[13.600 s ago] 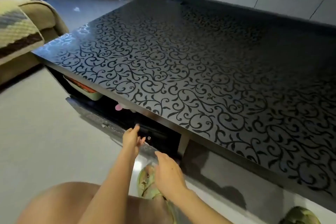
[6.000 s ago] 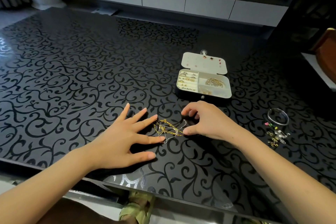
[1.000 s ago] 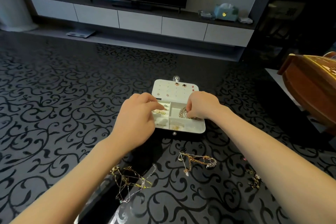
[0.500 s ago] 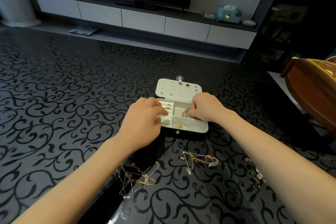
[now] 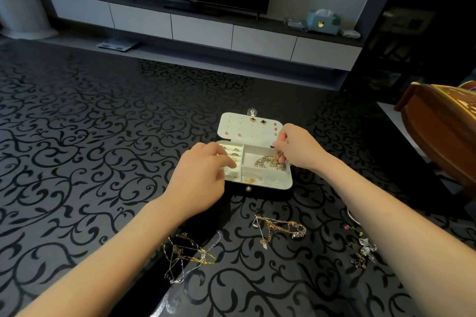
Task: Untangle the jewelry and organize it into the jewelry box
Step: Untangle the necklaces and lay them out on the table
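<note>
Your jewelry box (image 5: 268,183) sits open mid-table, lid (image 5: 247,127) laid back toward 12 o'clock with a few studs pinned in it, small ring slots on the left, a gold chain bracelet (image 5: 268,162) heaped in the big right compartment. Half a second ago your right hand (image 5: 298,149) was pressed down into that heap; now it has lifted a touch toward 1 o'clock, fingertips pinched on a small gold piece at the heap's edge, so you look to be seating or freeing 1 item. Your left hand (image 5: 203,175) has eased lower over the ring slots, fingers loosely curled; whether it grips anything, I cannot tell. Outward at 6 o'clock, 1 gold tangle (image 5: 279,226) waits; at 7, a gold-and-silver knot (image 5: 189,255); at 4, loose earrings (image 5: 362,249). Plenty left.
</note>
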Action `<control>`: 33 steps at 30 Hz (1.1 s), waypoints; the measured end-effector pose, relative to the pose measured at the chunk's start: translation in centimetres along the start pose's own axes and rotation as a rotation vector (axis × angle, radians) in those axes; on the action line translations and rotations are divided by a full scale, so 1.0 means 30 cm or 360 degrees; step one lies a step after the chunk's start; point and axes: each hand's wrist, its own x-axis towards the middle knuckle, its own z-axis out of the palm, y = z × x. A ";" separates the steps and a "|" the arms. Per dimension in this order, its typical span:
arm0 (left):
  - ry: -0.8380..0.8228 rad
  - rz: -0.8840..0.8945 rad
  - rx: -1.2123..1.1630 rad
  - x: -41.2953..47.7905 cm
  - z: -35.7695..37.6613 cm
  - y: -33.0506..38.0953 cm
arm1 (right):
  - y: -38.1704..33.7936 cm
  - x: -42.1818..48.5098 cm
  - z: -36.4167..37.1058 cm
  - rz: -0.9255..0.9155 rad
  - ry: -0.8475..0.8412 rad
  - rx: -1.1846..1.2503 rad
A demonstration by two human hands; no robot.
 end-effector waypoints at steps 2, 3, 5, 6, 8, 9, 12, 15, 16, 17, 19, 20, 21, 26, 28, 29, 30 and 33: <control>0.0001 -0.0002 -0.0010 0.000 0.003 -0.003 | 0.007 -0.001 -0.002 0.0041 0.0030 0.0141; -0.0001 -0.0005 -0.0018 0.000 0.004 -0.004 | 0.009 -0.003 -0.005 0.0067 0.0034 0.0253; 0.0001 -0.0015 -0.0035 -0.001 0.005 -0.005 | 0.009 -0.008 -0.016 0.0116 0.0025 0.0484; 0.0004 -0.0016 -0.0041 -0.002 0.004 -0.004 | 0.007 -0.012 -0.025 0.0138 0.0014 0.0574; 0.0008 -0.0017 -0.0046 -0.007 0.002 -0.001 | 0.002 -0.020 -0.044 0.0170 -0.0013 0.0710; 0.0007 -0.0016 -0.0046 -0.010 0.002 0.001 | -0.001 -0.027 -0.057 0.0174 -0.0024 0.0763; -0.0002 -0.0015 -0.0046 -0.024 0.006 0.003 | -0.017 -0.051 -0.099 0.0183 -0.0036 0.0918; 0.0007 -0.0012 -0.0050 -0.041 0.008 0.012 | -0.043 -0.083 -0.154 0.0220 -0.0037 0.1100; 0.0013 -0.0013 -0.0052 -0.046 0.008 0.015 | -0.054 -0.097 -0.174 0.0238 -0.0043 0.1163; 0.0019 -0.0012 -0.0056 -0.053 0.006 0.020 | -0.065 -0.116 -0.196 0.0255 -0.0050 0.1220; 0.0020 -0.0011 -0.0054 -0.066 -0.003 0.032 | -0.082 -0.158 -0.233 0.0263 -0.0077 0.1315; 0.0017 -0.0003 -0.0047 -0.074 -0.008 0.037 | -0.091 -0.184 -0.250 0.0258 -0.0095 0.1344; 0.0008 0.0006 -0.0036 -0.082 -0.014 0.043 | -0.098 -0.211 -0.266 0.0251 -0.0117 0.1360; -0.0048 0.0036 0.0006 -0.138 -0.040 0.074 | -0.107 -0.391 -0.300 0.0246 -0.0348 0.1364; -0.0085 0.0040 0.0030 -0.170 -0.047 0.085 | -0.094 -0.471 -0.266 0.0286 -0.0507 0.1337; -0.0104 0.0042 0.0030 -0.184 -0.049 0.089 | -0.085 -0.506 -0.239 0.0316 -0.0585 0.1331; -0.0121 0.0051 0.0025 -0.198 -0.052 0.095 | -0.077 -0.542 -0.209 0.0354 -0.0659 0.1327; -0.0188 0.0086 -0.0015 -0.252 -0.050 0.123 | -0.056 -0.634 -0.106 0.0473 -0.0846 0.1349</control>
